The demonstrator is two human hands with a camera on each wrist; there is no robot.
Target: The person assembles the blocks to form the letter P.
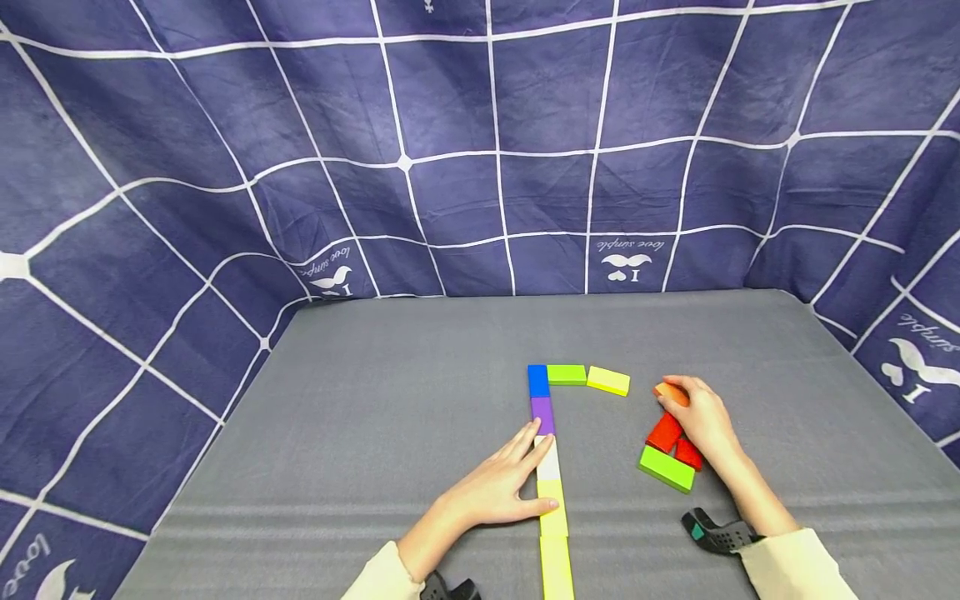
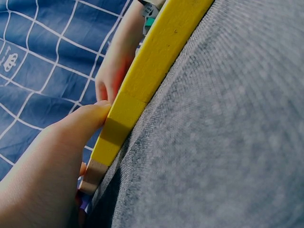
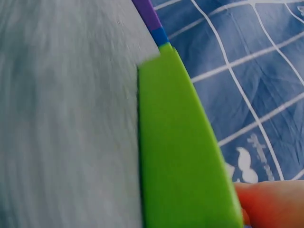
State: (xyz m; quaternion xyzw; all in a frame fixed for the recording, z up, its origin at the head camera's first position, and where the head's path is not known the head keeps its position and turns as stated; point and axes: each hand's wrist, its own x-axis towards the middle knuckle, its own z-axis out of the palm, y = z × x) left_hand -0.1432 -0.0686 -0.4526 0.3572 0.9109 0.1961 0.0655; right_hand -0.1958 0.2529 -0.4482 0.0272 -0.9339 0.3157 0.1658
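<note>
My left hand lies with its fingers extended over a straight row of blocks. Its fingertips touch around the purple block and white block, and the thumb rests at a yellow block. Another yellow block continues the row toward me; a blue block forms its far end. On the right, my right hand pinches an orange block, partly hidden by the fingers. Just below it lie two red blocks and a green block, which fills much of the right wrist view.
From the blue block, a light green block and a slightly angled yellow block extend rightward. Grey cloth covers the table. A blue curtain with white grid lines hangs behind and at both sides.
</note>
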